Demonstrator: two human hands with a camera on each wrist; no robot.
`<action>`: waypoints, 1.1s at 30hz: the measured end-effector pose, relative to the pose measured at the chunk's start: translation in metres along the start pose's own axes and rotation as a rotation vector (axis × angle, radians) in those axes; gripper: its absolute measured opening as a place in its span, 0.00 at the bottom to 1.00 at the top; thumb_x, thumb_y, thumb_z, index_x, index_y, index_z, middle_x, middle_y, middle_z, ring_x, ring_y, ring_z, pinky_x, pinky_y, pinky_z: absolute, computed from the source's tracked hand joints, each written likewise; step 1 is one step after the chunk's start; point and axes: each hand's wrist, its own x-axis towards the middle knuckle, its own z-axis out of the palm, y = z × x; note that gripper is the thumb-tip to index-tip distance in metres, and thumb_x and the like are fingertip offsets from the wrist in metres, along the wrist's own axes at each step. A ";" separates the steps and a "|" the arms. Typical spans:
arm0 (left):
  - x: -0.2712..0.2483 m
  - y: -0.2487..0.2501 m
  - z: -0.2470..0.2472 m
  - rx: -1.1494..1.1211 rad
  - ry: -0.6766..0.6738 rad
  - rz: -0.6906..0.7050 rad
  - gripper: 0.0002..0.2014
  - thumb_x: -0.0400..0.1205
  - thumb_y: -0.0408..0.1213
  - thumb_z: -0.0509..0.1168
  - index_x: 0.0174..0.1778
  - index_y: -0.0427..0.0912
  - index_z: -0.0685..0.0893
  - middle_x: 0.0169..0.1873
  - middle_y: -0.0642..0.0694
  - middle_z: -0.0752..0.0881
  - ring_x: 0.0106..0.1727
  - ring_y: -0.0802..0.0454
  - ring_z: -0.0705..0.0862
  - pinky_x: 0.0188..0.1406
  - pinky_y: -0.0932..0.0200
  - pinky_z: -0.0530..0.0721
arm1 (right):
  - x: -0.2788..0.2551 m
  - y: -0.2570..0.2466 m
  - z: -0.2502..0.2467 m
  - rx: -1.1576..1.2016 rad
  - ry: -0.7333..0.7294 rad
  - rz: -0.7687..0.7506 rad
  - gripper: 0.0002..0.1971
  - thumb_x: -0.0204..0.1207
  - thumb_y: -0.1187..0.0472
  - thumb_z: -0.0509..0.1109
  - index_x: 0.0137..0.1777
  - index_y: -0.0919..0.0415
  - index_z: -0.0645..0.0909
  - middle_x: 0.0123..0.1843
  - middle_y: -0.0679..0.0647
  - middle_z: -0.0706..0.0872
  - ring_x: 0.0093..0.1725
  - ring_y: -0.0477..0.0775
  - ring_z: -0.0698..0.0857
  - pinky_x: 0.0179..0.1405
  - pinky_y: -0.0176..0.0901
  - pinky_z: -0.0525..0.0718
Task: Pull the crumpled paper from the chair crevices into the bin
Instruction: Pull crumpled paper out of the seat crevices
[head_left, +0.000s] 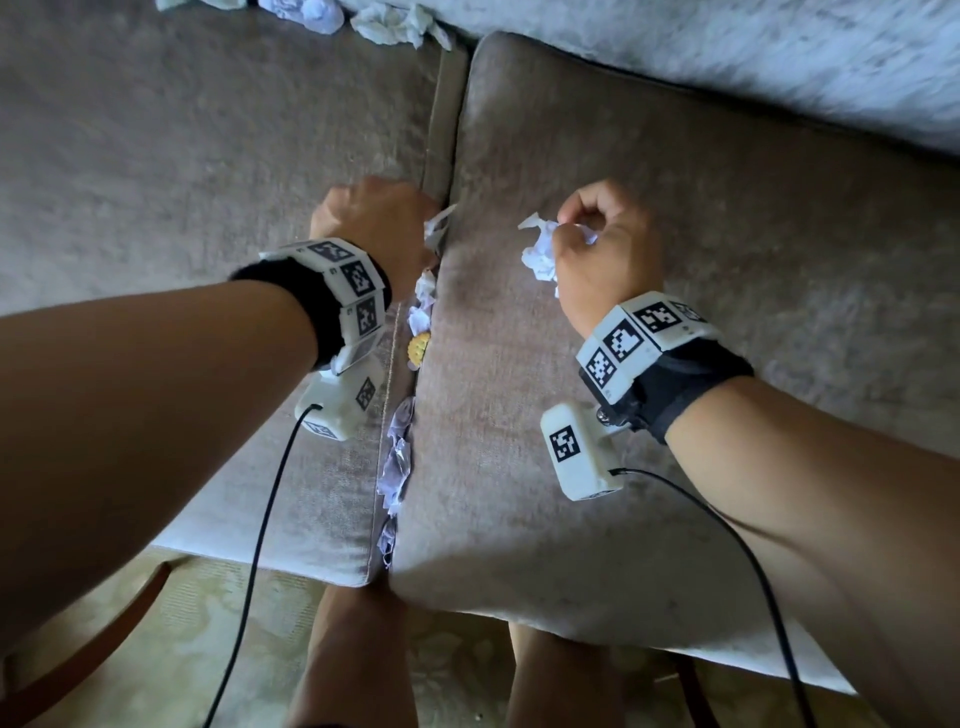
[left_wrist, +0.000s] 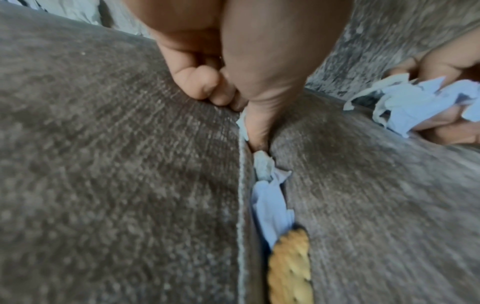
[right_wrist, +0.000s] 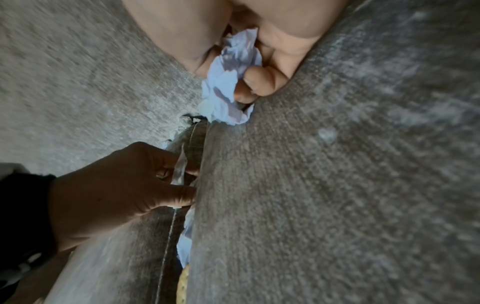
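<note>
My right hand (head_left: 597, 234) grips a wad of crumpled white paper (head_left: 540, 249) above the right seat cushion (head_left: 675, 338); the same wad (right_wrist: 228, 86) fills its curled fingers in the right wrist view. My left hand (head_left: 374, 218) is at the crevice (head_left: 415, 374) between the two cushions, thumb and fingers pinching a paper scrap (head_left: 436, 228) lodged there. In the left wrist view my thumb (left_wrist: 259, 123) digs into the gap. Several more crumpled papers (head_left: 397, 457) line the crevice nearer me. No bin is in view.
A round yellow biscuit (head_left: 418, 345) is stuck in the crevice among the papers. More crumpled paper (head_left: 395, 23) lies at the back of the seat by the backrest. My legs and a patterned floor (head_left: 208, 623) show below the seat's front edge.
</note>
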 end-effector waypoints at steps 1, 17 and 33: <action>0.000 0.001 -0.001 0.011 -0.007 0.000 0.19 0.78 0.53 0.72 0.63 0.53 0.84 0.55 0.42 0.86 0.59 0.36 0.84 0.57 0.43 0.82 | 0.000 0.001 -0.001 -0.002 0.003 -0.002 0.09 0.70 0.69 0.63 0.38 0.53 0.77 0.30 0.41 0.78 0.34 0.45 0.80 0.29 0.33 0.76; -0.007 0.012 0.001 0.029 0.016 0.008 0.11 0.84 0.42 0.64 0.60 0.49 0.85 0.46 0.45 0.81 0.53 0.35 0.85 0.40 0.51 0.77 | -0.007 0.010 -0.007 -0.008 -0.004 -0.001 0.09 0.71 0.70 0.63 0.38 0.54 0.77 0.31 0.41 0.77 0.34 0.48 0.80 0.33 0.41 0.79; -0.050 -0.030 -0.024 -0.680 0.090 -0.082 0.03 0.85 0.36 0.58 0.48 0.42 0.75 0.39 0.48 0.81 0.38 0.52 0.80 0.30 0.58 0.76 | -0.019 -0.013 0.001 -0.131 -0.078 0.007 0.12 0.78 0.65 0.58 0.37 0.57 0.81 0.32 0.47 0.81 0.36 0.51 0.82 0.33 0.40 0.78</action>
